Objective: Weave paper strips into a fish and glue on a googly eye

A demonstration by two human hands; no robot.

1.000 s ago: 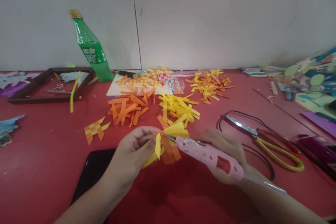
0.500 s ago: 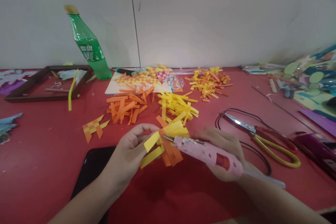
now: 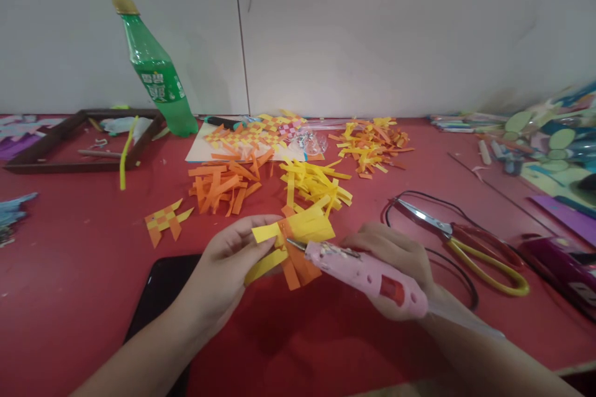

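My left hand [image 3: 235,254] pinches a woven piece of yellow and orange paper strips [image 3: 305,229] above the red table. Wrapped round a pink hot glue gun [image 3: 367,273], my right hand [image 3: 395,254] points its metal tip at the middle of the woven strips. The tip meets the paper or lies very close to it; I cannot tell which. A clear glue stick [image 3: 465,316] juts from the gun's back end. To the left of my left hand lies a finished-looking woven paper fish [image 3: 165,221]. Loose orange strips [image 3: 223,186] and yellow strips [image 3: 316,185] are heaped just beyond my hands.
Scissors [image 3: 465,242] with red and yellow handles lie at the right by a black cord [image 3: 465,282]. A black phone [image 3: 161,291] is under my left forearm. A green bottle [image 3: 161,80] stands at the back beside a brown frame [image 3: 69,167]. Craft scraps [image 3: 559,155] crowd the right.
The glue gun tip has shifted slightly left and up along the woven strips. My left hand still grips the paper, turned a little. The whole view has moved slightly.
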